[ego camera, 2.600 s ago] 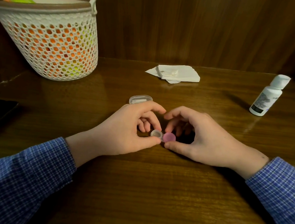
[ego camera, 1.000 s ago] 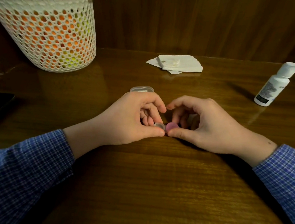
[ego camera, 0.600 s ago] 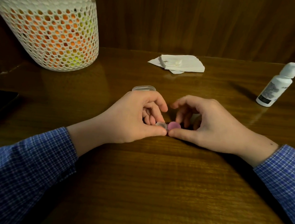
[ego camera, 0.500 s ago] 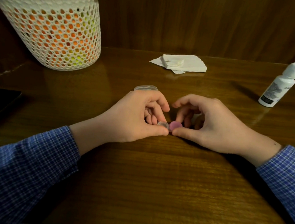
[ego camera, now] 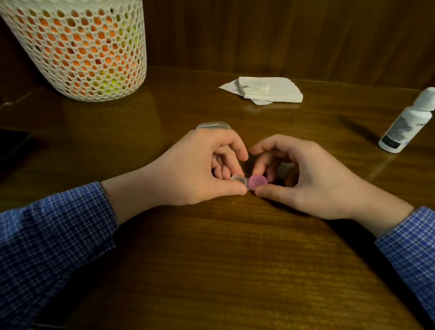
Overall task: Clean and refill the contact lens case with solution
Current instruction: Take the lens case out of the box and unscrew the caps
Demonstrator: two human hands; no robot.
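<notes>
Dark wood panelling closed off the top of the frame, and below it the tabletop (ego camera: 227,261) ran down to the lower edge. At frame centre the contact lens case (ego camera: 248,181) lay low on the wood with its long axis running left to right, caught between both hands. The left hand (ego camera: 197,168) pinched the clear left end between thumb and curled fingers (ego camera: 229,150); the right hand (ego camera: 309,180) had its thumb and curled fingers pinching around the pink cap (ego camera: 258,181) on the right end (whether it was screwed down I could not tell). So the cap sat directly under the right hand, the nearer one for twisting it, while the left braced the body. A clear lid (ego camera: 213,125) lay just above the left knuckles. The solution bottle (ego camera: 408,121) stood well apart at the right edge, tissues (ego camera: 265,90) at upper centre, and a basket (ego camera: 73,37) at upper left.
</notes>
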